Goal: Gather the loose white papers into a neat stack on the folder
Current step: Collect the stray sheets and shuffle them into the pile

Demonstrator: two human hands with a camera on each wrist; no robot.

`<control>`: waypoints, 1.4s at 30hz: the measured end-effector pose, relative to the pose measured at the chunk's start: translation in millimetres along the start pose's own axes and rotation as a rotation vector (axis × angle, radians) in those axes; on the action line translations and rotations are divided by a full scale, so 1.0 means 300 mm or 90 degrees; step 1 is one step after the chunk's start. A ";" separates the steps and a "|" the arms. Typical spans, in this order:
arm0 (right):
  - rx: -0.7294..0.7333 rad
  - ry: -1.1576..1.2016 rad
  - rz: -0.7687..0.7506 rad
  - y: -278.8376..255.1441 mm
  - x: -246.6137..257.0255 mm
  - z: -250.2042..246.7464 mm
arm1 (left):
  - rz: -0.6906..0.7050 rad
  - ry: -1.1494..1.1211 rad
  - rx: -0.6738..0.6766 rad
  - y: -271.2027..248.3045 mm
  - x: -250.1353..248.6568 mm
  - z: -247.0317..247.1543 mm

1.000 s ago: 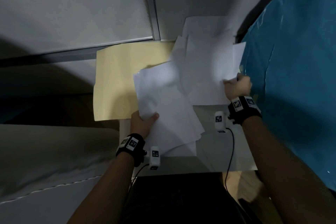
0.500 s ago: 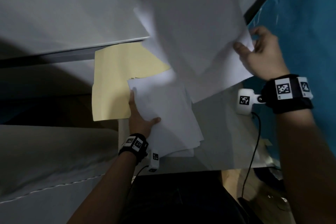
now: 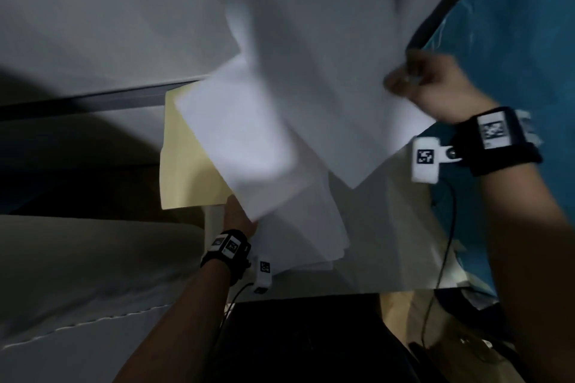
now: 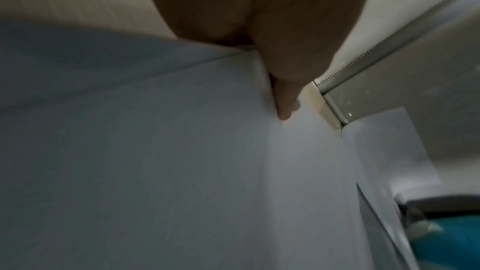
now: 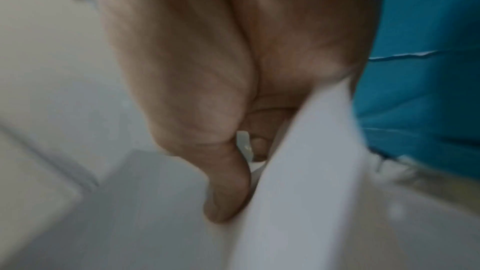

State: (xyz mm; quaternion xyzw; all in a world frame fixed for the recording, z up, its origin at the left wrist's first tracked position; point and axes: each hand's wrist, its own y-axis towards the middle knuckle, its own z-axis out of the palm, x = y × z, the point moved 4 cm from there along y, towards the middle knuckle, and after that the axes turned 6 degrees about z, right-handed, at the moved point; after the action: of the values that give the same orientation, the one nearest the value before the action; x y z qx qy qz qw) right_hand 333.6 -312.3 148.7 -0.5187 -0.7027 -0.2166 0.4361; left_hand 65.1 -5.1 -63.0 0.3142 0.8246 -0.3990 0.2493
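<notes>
We see the right hand (image 3: 435,87) raised above the desk (image 3: 389,242), its grip pinching the edge of a lifted bunch of white papers (image 3: 326,71), thumb (image 5: 228,188) pressed against the sheets. The left hand (image 3: 239,218) lies low, fingers (image 4: 285,108) straight on a second pile of papers (image 3: 249,149) that partly covers the yellow folder (image 3: 183,171), long axis slanting toward the far left. Both wristbands carry square black-and-white markers; no writing is readable.

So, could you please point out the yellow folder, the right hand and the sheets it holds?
yellow folder (image 3: 183,174): head view, its bare left part.
right hand (image 3: 435,87): head view, back of the hand.
lifted white sheets (image 3: 336,78): head view, middle of the sheets.
</notes>
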 end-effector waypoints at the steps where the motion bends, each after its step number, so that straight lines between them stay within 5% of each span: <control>1: 0.035 -0.071 0.017 0.020 -0.036 0.036 | -0.058 0.021 0.011 -0.009 0.021 -0.003; 3: 0.093 -0.152 0.034 0.056 -0.111 0.115 | -0.135 -0.048 0.025 -0.005 0.064 -0.005; 8: 0.141 -0.293 0.074 0.130 -0.211 0.297 | -0.143 -0.413 0.024 0.005 -0.005 0.000; 12: 0.128 -0.211 0.077 0.152 -0.219 0.394 | 0.013 -0.252 0.033 0.020 -0.031 -0.011; 17: -0.088 -0.085 0.089 0.137 -0.243 0.342 | 0.121 -0.110 -0.032 0.027 -0.004 -0.013; 20: -0.181 -0.016 0.140 0.091 -0.321 0.250 | 0.119 -0.192 -0.042 0.008 -0.005 -0.013; 25: -0.086 0.010 0.316 -0.056 -0.450 0.294 | 0.060 -0.303 -0.061 -0.024 -0.013 0.008; 33: 0.205 -0.167 0.337 -0.183 -0.483 0.517 | 0.039 -0.234 -0.082 -0.032 -0.044 0.017; 35: 0.144 -0.167 0.337 -0.150 -0.483 0.472 | 0.044 -0.227 -0.080 -0.027 -0.043 0.015; 39: -0.191 -0.162 0.393 -0.009 -0.504 0.306 | 0.059 -0.210 -0.082 -0.024 -0.039 0.011; 42: -0.164 -0.247 0.516 0.069 -0.520 0.300 | 0.052 -0.209 -0.084 -0.018 -0.033 0.015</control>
State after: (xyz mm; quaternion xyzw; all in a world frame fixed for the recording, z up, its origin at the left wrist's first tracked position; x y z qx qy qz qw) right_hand 330.3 -320.7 -32.2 -0.8322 -0.4793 -0.0132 0.2784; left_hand 68.8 -14.5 -56.2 0.2609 0.7835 -0.3800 0.4167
